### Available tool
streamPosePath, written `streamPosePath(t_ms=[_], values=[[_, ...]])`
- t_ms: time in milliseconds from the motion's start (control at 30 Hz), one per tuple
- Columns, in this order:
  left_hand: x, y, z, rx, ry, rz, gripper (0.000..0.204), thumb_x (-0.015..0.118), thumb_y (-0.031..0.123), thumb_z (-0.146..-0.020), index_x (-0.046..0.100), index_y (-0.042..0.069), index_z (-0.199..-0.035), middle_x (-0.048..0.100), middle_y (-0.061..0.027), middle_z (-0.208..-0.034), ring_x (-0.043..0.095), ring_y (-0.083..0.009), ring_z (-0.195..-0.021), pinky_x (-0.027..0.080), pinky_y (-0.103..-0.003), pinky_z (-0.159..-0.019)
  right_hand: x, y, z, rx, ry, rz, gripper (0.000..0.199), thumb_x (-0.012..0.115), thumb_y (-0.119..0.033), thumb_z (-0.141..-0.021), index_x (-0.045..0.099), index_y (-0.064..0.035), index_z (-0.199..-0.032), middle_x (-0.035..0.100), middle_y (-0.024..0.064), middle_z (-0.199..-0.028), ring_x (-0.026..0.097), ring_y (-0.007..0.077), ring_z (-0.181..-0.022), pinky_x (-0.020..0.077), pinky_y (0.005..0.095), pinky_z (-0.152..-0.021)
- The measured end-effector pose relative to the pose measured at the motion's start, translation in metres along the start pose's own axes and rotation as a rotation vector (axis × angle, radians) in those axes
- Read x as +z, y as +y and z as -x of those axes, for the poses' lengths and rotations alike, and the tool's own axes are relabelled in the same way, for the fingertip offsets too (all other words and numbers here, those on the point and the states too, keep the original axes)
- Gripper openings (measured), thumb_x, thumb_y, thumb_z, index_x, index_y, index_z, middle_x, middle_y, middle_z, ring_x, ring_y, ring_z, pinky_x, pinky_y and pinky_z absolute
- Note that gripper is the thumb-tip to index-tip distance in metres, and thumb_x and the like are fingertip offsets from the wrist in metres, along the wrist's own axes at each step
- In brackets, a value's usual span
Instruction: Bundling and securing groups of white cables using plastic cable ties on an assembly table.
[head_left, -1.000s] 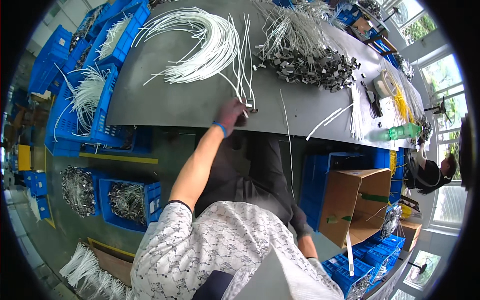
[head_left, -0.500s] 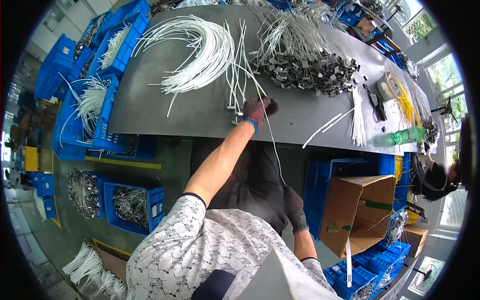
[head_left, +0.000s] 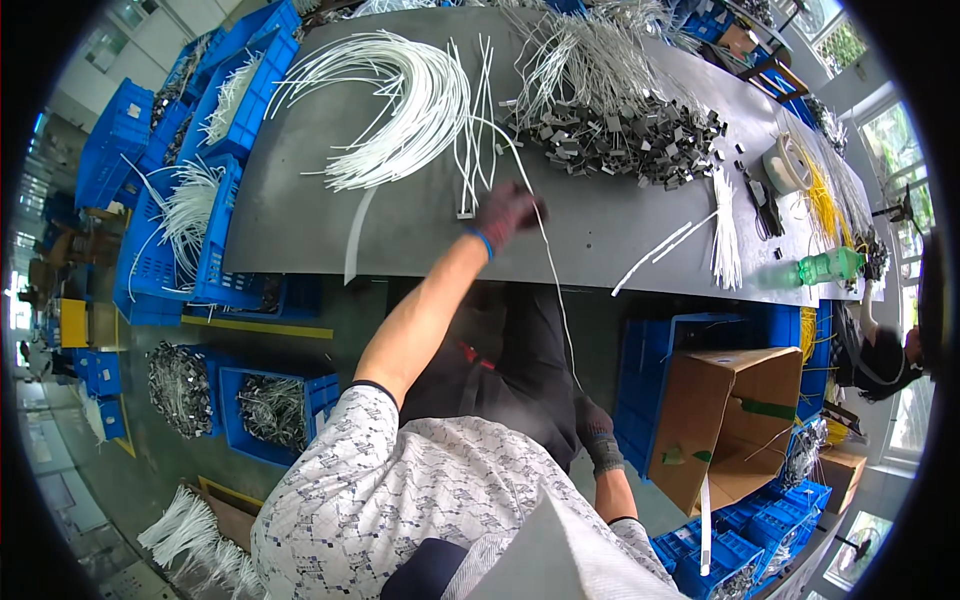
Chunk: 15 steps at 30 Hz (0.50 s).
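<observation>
My left hand (head_left: 508,215), in a dark red glove, is over the table's near edge, smeared by motion. A long white wire (head_left: 562,310) passes by its fingertips; whether they grip it I cannot make out. Lower right, beside my thigh, my gloved right hand (head_left: 594,420) is closed around the wire's lower end. Near my left hand, several white strands with a small metal block (head_left: 465,213) at one end lie on the table. Farther left curves a big bundle of white tubes (head_left: 425,110). A blurred pale strip (head_left: 358,235) hangs toward the table edge.
A heap of small metal blocks (head_left: 620,145) with wires lies back right. Nearer the right are a white tube bundle (head_left: 726,230), black pliers-like tool (head_left: 763,208) and green bottle (head_left: 830,267). A cardboard box (head_left: 690,420) and blue crates (head_left: 265,410) stand below the table.
My left hand has moved slightly left and toward me. The pale strip at the table's near edge now shows, where a thin tube end lay before. My right hand has shifted slightly down.
</observation>
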<state>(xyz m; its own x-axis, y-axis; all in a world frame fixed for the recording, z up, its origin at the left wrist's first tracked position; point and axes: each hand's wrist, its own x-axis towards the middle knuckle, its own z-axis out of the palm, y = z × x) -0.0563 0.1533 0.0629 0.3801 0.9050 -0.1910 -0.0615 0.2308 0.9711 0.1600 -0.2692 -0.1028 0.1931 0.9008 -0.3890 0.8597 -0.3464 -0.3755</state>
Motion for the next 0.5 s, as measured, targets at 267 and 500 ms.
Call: streamPosePath(t_ms=[267, 500], values=[[0.035, -0.049, 0.059, -0.04, -0.052, 0.235, 0.022, 0.064, 0.022, -0.099, 0.069, 0.001, -0.1, 0.072, -0.008, -0.094, 0.071, -0.0181, -0.083, 0.06, -0.031, -0.08, -0.02, 0.003, 0.009, 0.095, -0.176, 0.081, 0.029, 0.046, -0.025, -0.099, 0.071, -0.0099, -0.105, 0.071, 0.0223, -0.101, 0.068, 0.0424, -0.094, 0.0541, 0.0521, -0.079], [0.051, -0.033, 0.078, -0.16, -0.16, 0.232, 0.021, 0.063, 0.022, -0.1, 0.068, 0.002, -0.102, 0.072, -0.0092, -0.09, 0.072, -0.0193, -0.079, 0.061, -0.034, -0.075, -0.077, -0.076, -0.071, -0.112, 0.041, -0.019, 0.032, 0.049, -0.028, -0.1, 0.071, -0.0054, -0.105, 0.071, 0.0242, -0.1, 0.067, 0.0445, -0.098, 0.0534, 0.0528, -0.081]])
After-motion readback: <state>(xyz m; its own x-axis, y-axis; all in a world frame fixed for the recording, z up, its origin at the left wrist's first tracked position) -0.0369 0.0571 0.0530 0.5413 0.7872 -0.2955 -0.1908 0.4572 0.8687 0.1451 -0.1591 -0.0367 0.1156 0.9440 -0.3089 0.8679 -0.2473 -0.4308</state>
